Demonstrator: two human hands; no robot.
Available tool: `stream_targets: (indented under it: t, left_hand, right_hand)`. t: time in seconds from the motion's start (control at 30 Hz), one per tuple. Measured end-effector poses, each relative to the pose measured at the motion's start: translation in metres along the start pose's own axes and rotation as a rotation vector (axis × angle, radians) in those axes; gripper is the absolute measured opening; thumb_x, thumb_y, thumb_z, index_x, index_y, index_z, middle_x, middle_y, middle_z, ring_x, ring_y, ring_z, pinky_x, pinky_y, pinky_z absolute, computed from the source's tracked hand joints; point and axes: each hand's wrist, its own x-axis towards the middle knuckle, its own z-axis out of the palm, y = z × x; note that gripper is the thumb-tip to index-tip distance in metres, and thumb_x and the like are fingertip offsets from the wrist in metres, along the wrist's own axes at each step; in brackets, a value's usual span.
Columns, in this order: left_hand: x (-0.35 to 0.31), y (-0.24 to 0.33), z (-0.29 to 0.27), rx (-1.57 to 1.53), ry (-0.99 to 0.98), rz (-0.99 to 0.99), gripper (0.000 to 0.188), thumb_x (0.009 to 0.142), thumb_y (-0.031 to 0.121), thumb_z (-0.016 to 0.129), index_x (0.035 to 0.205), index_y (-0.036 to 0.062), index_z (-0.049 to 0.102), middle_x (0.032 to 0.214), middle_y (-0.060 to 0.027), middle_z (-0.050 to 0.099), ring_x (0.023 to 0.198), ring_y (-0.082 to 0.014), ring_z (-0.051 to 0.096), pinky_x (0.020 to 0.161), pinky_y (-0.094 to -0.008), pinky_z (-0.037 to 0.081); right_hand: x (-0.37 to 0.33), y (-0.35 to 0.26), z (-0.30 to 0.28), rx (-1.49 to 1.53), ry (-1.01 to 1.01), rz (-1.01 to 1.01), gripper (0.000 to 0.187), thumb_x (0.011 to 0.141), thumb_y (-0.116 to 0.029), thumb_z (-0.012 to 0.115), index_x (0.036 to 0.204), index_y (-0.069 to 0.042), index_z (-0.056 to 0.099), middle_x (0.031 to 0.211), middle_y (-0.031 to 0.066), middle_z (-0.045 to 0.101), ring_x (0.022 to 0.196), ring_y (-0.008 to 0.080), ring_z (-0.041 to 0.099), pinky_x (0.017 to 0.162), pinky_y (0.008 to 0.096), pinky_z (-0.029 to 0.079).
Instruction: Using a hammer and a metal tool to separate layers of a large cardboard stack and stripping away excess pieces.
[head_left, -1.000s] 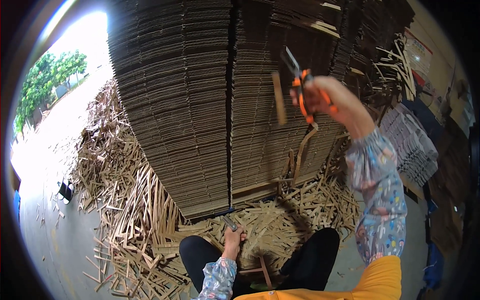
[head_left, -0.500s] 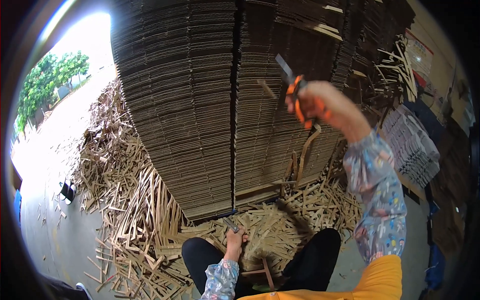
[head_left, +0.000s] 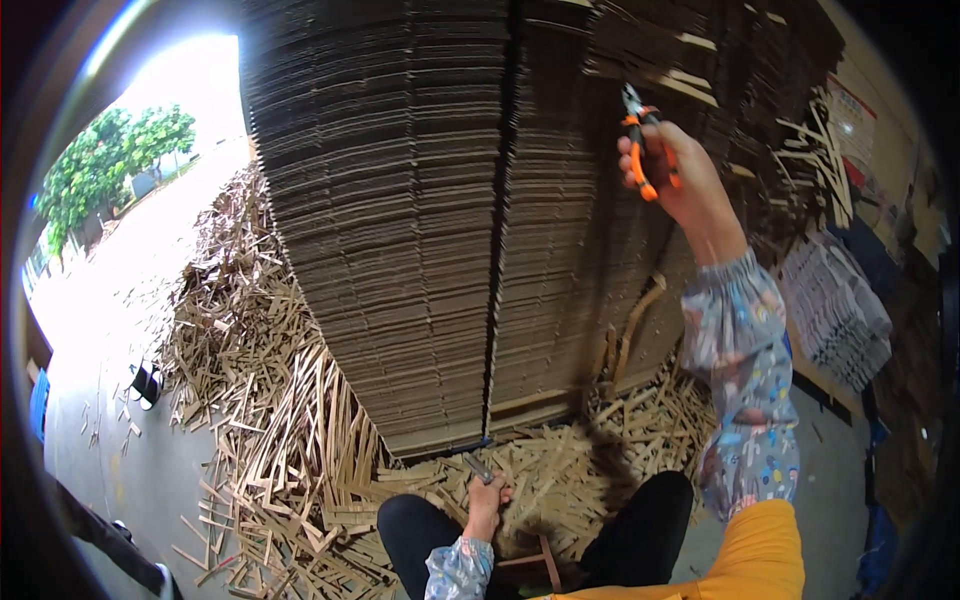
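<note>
With right hand gripping orange-handled pliers, left hand holding grey tool, maybe trimming stacked cardboard; needs good pinch next.

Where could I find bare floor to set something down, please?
Bare grey floor shows at left, between the cardboard strips and another person's leg. A second patch lies right of the right sleeve, left of blue material. Around the left hand it is crowded: strips reach the cardboard stack.
</note>
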Motion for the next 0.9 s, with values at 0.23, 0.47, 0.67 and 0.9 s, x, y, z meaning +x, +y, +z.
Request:
stream_targets:
  t: [0.23, 0.47, 0.67, 0.9]
  left_hand:
    - [0.01, 0.003, -0.014, -0.171, -0.004, 0.005, 0.008, 0.086, 0.009, 0.059, 0.087, 0.004, 0.052, 0.067, -0.0027, 0.053, 0.054, -0.0132, 0.055, 0.045, -0.0236, 0.042]
    - [0.008, -0.003, -0.007, -0.085, -0.031, 0.036, 0.013, 0.086, 0.013, 0.062, 0.088, 0.0046, 0.053, 0.069, -0.002, 0.055, 0.052, -0.0121, 0.054, 0.047, -0.0231, 0.042]
    - [-0.011, 0.003, -0.001, 0.286, 0.035, 0.111, 0.022, 0.084, 0.022, 0.066, 0.086, 0.0023, 0.056, 0.069, -0.006, 0.059, 0.056, -0.0155, 0.053, 0.05, -0.0282, 0.042]
    - [0.031, -0.035, -0.029, 0.737, 0.19, 0.309, 0.037, 0.083, 0.026, 0.068, 0.068, 0.0013, 0.045, 0.058, -0.0004, 0.041, 0.054, -0.0125, 0.038, 0.049, -0.0315, 0.031]
  right_hand:
    - [-0.038, 0.003, 0.013, -0.071, 0.039, -0.121, 0.025, 0.088, -0.016, 0.047, 0.1, 0.004, 0.052, 0.087, 0.0128, 0.06, 0.067, 0.019, 0.059, 0.059, 0.0305, 0.051]
    - [-0.179, 0.079, -0.08, -0.223, 0.041, 0.635, 0.031, 0.084, -0.013, 0.047, 0.105, 0.007, 0.056, 0.1, 0.0141, 0.062, 0.088, 0.0192, 0.061, 0.077, 0.0309, 0.05]
    - [-0.151, 0.055, -0.06, -0.181, -0.067, 0.485, 0.033, 0.083, -0.014, 0.048, 0.108, 0.004, 0.059, 0.103, 0.008, 0.063, 0.094, 0.0168, 0.059, 0.087, 0.0326, 0.046]
    - [-0.059, 0.035, -0.074, -0.153, 0.038, 0.054, 0.031, 0.086, -0.017, 0.049, 0.105, 0.004, 0.06, 0.102, 0.0075, 0.063, 0.089, 0.0133, 0.058, 0.079, 0.0278, 0.047]
